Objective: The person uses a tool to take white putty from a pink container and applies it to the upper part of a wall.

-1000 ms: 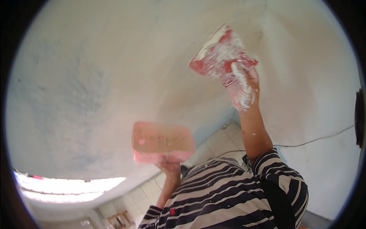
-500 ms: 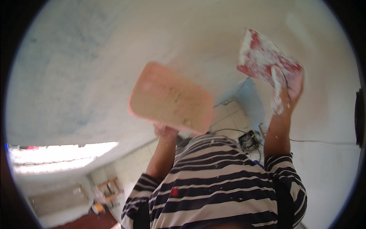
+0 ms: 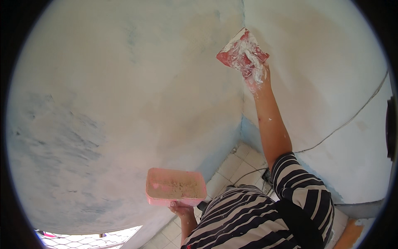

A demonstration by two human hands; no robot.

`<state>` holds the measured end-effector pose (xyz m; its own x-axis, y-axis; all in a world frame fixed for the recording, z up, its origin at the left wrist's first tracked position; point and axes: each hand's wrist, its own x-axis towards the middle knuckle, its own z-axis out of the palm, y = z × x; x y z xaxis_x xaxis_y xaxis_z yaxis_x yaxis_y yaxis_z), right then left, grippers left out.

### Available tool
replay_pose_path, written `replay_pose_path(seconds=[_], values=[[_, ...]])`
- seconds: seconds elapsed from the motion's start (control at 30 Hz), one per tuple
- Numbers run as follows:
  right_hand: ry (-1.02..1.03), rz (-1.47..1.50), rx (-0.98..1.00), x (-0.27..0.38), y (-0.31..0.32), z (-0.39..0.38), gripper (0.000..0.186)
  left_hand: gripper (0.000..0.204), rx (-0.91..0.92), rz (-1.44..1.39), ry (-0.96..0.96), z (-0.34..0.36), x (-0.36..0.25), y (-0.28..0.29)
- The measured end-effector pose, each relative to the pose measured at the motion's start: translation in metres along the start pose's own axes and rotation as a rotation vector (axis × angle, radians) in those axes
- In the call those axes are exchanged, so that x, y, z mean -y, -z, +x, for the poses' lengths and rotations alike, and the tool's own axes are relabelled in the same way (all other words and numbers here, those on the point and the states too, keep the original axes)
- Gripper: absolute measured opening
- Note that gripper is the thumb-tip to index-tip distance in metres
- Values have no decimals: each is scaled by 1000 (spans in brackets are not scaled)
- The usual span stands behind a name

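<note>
My right hand (image 3: pixel 258 78) is raised to the inside corner of the room, gripping a flat red scraper (image 3: pixel 237 50). White paste smears the scraper's face as well as my fingers. The scraper's far edge lies at or close to the wall; exact contact cannot be made out. Lower and to the left, my left hand (image 3: pixel 181 208) is closed on the near side of a shallow pink plastic tub (image 3: pixel 159 202). Beige, speckled material coats the tub's inside. Part of the left hand is hidden beneath the tub.
The broad left wall (image 3: pixel 103 83) carries patchy whitish coating with bluish streaks. It meets the right wall (image 3: pixel 315 83) at a corner, with blue paint low down. A cable (image 3: pixel 352 118) runs along the right wall. Below are floor tiles (image 3: pixel 232 166) and a bright grilled opening (image 3: pixel 91 240).
My view has turned toward the corner. My right hand has carried the scraper left to the corner, its arm now stretched out. The tub has dropped lower and nearer my body.
</note>
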<state>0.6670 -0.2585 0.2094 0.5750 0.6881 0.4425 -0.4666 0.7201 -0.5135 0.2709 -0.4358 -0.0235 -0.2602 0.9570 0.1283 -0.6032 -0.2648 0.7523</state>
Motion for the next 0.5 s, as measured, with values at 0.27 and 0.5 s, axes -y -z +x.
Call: replay_pose_path(seconds=[0.27,0.5], values=[[658,-1000,-87,-25,-7,30,26,79,-1,128,-21,-16,22,40],[869,-1570,-83,-48,-23,72,23,85,65,347,-27,-20,6,10]])
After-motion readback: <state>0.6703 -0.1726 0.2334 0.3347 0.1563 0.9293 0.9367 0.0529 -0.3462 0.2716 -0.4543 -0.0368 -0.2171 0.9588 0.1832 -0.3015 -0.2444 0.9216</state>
